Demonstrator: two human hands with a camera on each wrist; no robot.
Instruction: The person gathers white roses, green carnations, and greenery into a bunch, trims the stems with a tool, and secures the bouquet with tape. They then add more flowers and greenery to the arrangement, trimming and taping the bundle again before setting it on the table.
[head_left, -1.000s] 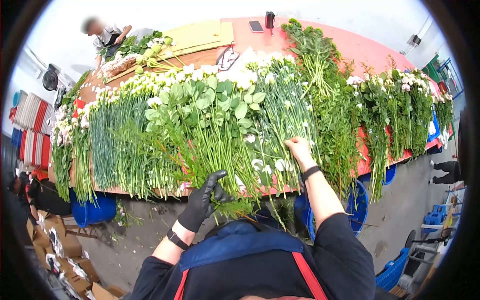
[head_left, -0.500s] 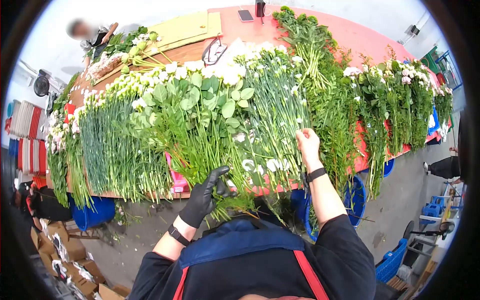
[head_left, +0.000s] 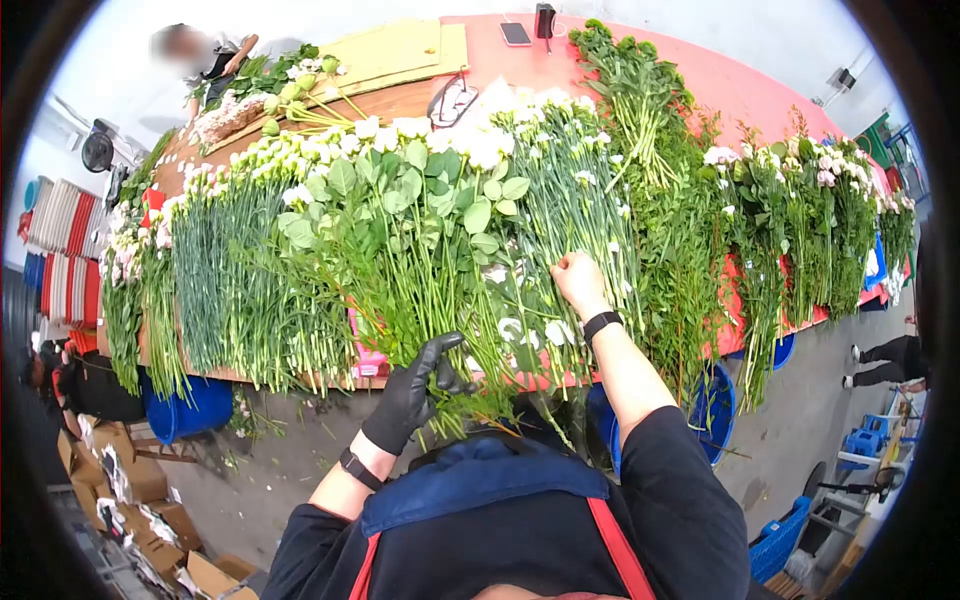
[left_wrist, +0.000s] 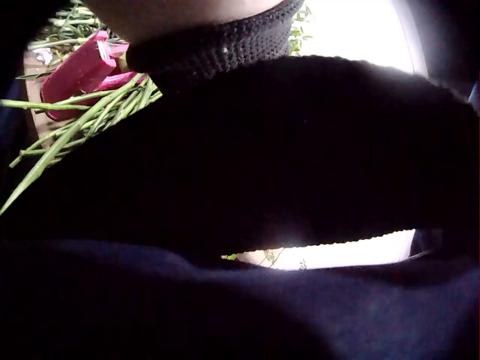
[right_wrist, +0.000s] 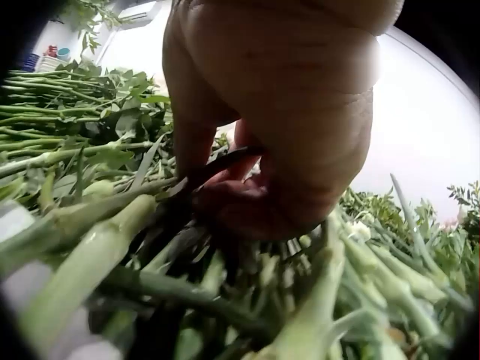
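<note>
In the head view my left hand, in a black glove, curls round the lower stems of a leafy bunch with broad green leaves and feathery greenery. My bare right hand is over the carnation stems right of that bunch, its fingers curled. From the right wrist view, thumb and fingers pinch a thin dark stem just above thick pale-green stems. Dark cloth and a knitted cuff fill most of the left wrist view, hiding the left fingers.
Rows of cut flowers and greenery cover the table. A pink object lies by its front edge. Blue buckets stand below. A phone lies at the back; another person is at the far left.
My right hand shifted right over the stems, then back left, its fingers now more curled. My left hand stays at the leafy bunch. The head view swung left and back.
</note>
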